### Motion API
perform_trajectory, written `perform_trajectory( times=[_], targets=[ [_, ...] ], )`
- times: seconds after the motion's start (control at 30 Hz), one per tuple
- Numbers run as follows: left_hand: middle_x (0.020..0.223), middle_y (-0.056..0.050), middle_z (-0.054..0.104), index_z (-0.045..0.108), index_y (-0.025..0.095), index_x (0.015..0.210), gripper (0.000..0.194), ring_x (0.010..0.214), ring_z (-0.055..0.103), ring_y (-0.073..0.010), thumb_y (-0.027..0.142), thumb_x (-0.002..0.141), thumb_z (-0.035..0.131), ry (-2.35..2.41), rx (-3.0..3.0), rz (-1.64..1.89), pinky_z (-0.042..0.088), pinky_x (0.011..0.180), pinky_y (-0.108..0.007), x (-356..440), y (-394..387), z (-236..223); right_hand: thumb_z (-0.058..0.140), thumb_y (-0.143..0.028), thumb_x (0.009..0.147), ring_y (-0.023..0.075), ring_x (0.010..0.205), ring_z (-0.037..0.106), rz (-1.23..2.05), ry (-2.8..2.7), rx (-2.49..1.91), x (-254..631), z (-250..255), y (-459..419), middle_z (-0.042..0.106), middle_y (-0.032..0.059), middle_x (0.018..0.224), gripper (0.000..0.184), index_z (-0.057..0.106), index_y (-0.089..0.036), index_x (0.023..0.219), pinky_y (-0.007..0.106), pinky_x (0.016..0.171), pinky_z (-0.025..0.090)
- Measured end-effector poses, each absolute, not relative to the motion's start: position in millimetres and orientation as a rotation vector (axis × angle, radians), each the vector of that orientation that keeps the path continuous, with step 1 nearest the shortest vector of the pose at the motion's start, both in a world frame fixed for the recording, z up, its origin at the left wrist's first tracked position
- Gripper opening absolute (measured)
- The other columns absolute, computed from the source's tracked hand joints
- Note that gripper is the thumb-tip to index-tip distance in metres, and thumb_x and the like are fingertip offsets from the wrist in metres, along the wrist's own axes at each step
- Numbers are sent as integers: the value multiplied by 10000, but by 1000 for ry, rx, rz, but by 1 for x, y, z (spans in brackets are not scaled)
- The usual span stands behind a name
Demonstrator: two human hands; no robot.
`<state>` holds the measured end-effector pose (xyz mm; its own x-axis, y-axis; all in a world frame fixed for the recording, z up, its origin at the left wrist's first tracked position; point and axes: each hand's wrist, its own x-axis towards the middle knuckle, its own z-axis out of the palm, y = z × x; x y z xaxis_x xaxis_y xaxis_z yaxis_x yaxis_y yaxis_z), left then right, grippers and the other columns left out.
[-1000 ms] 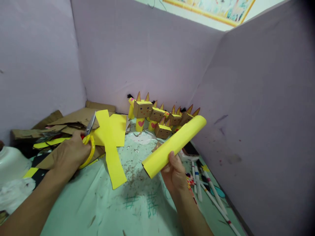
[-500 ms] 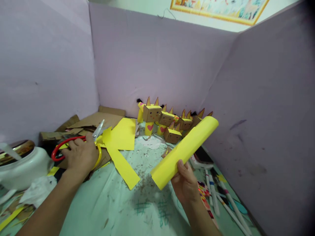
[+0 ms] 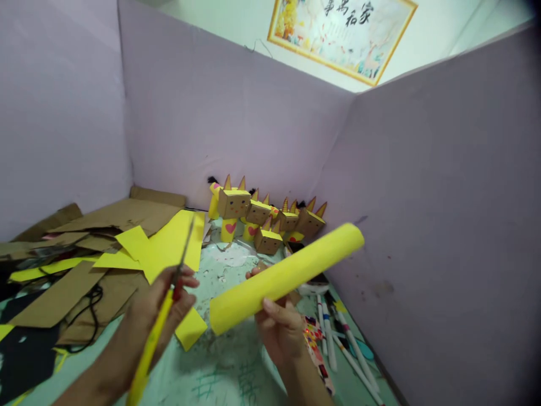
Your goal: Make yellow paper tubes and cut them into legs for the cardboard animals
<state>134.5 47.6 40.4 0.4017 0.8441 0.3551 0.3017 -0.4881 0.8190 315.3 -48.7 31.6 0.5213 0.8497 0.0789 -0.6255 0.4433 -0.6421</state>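
In my left hand [image 3: 169, 304] is a pair of scissors [image 3: 147, 352] with yellow and red handles. Its blades point up and away from me, seen nearly edge-on. My right hand [image 3: 281, 327] grips a rolled tube of yellow paper [image 3: 291, 273] from below, thumb on the near side and fingers behind. The tube slants, its right end farther off and higher. Yellow paper pieces [image 3: 180, 237] lie beyond my left hand, overlapping on cardboard. Another bit of yellow paper [image 3: 191, 329] shows between my two hands.
Small cardboard-box animals [image 3: 234, 204] with yellow horns stand along the back panel [image 3: 220, 113]. Flat cardboard [image 3: 122, 214] and a black cord [image 3: 93, 310] lie at left. Marker pens [image 3: 329, 338] and a red patterned sheet [image 3: 316, 349] lie at right, beside the side panel [image 3: 439, 186].
My left hand has brought the scissors inward, away from the cardboard pile, and turned them edge-on. The yellow tube now lies flatter in my right hand. The view has tilted and shifted.
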Motion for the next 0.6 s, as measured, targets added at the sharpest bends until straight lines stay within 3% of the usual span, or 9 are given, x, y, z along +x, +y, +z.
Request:
perform_trajectory(
  times=[0.13, 0.33, 0.43, 0.6],
  targets=[
    [717, 30, 621, 492, 293, 978, 405, 575, 570, -183, 506, 674, 654, 943, 2084, 793, 455, 530, -244, 148, 24, 31, 757, -123, 493, 201, 905, 655, 984, -412, -568, 308, 28, -48, 734, -29, 910, 508, 659, -308, 956, 369, 893, 467],
    [832, 17, 645, 494, 282, 986, 445, 692, 599, -193, 518, 652, 671, 880, 1960, 757, 469, 600, -238, 152, 28, 27, 766, -159, 554, 218, 960, 641, 1036, -469, -597, 304, 22, -50, 721, 3, 960, 402, 669, -259, 931, 363, 888, 475],
    [890, -9, 657, 517, 273, 984, 395, 767, 617, -213, 511, 691, 632, 779, 1882, 755, 483, 645, -257, 149, 37, 25, 740, -290, 630, 198, 788, 659, 1023, -506, -631, 310, 28, -54, 717, 41, 864, 322, 678, -191, 930, 310, 753, 522],
    [1019, -31, 653, 479, 285, 1005, 382, 817, 607, -217, 495, 723, 626, 1013, 1667, 1147, 486, 643, -285, 133, 66, 35, 605, -505, 709, 142, 479, 574, 1461, -648, -694, 333, 38, -64, 649, 35, 637, 512, 642, -125, 1050, 262, 476, 506]
  ],
)
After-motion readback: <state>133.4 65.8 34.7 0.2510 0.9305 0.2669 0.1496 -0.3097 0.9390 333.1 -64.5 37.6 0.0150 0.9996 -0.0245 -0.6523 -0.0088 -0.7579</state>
